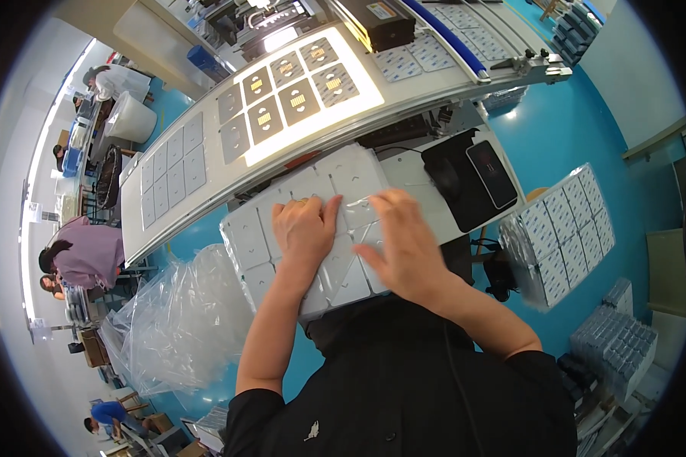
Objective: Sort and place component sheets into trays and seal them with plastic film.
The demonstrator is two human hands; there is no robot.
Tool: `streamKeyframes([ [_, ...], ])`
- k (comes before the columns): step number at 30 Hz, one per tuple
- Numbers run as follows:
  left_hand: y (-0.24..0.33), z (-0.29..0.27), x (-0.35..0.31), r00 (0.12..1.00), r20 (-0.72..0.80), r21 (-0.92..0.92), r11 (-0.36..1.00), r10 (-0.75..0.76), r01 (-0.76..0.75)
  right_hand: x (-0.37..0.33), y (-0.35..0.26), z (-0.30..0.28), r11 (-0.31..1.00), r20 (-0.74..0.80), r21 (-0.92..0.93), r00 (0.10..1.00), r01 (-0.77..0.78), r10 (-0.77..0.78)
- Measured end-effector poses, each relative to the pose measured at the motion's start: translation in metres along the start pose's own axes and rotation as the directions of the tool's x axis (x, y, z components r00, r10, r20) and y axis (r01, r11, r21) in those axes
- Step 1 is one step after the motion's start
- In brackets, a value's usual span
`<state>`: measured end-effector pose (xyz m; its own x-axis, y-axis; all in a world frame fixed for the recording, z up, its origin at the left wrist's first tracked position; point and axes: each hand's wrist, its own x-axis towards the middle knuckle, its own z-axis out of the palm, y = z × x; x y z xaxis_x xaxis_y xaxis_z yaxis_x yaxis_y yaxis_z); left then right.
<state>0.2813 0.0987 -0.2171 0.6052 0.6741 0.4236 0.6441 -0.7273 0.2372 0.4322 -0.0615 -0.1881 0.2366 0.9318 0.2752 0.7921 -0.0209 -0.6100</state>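
My left grip (pixel 306 228) lies on the top sheet of a stack, fingers curled and thumb stretched toward the right; I cannot tell whether it has hold of anything. My right grip (pixel 408 247) is blurred, thumb and fingers spread well apart above the same sheet, and I cannot make out anything held in it.

Beyond my hands runs the long white conveyor (pixel 213 177), bearing a sheet of grey pads (pixel 174 169) and, under bright light, a sheet with dark cells (pixel 296 105). A heap of clear plastic (pixel 194 312) bulges to my left. The white table (pixel 408 179) shows to the right of my work.

The stack of pale grey sheets (pixel 248 238) under my hands sits aslant between the conveyor and my torso. Well to the right stands a pile of blue-patterned sheets (pixel 560 236). Nearer, a black mat (pixel 469 215) holds a flat dark device (pixel 492 174) and a black mouse (pixel 443 175). Clear film (pixel 358 213) glints near my left thumb and right fingertips.
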Motion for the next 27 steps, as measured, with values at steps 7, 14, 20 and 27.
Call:
streamKeyframes([
  [7,-0.021,0.001,0.0,1.0,0.027,0.02,1.0,0.006,-0.006,0.03,0.001,0.054,0.977,0.172,-0.083,0.969,0.195,-0.179],
  [14,-0.068,-0.007,0.017,0.997,0.055,0.014,0.999,-0.052,0.052,0.035,0.003,0.055,0.975,0.245,-0.159,0.963,0.155,-0.113],
  [20,-0.113,-0.016,0.02,0.988,0.04,0.144,0.98,-0.147,0.14,0.04,0.001,0.057,0.976,0.278,-0.165,0.956,0.141,-0.092],
  [27,-0.299,-0.084,-0.054,0.87,-0.26,0.44,0.751,-0.419,0.493,0.038,-0.004,0.055,0.971,0.27,-0.196,0.96,0.136,-0.08],
])
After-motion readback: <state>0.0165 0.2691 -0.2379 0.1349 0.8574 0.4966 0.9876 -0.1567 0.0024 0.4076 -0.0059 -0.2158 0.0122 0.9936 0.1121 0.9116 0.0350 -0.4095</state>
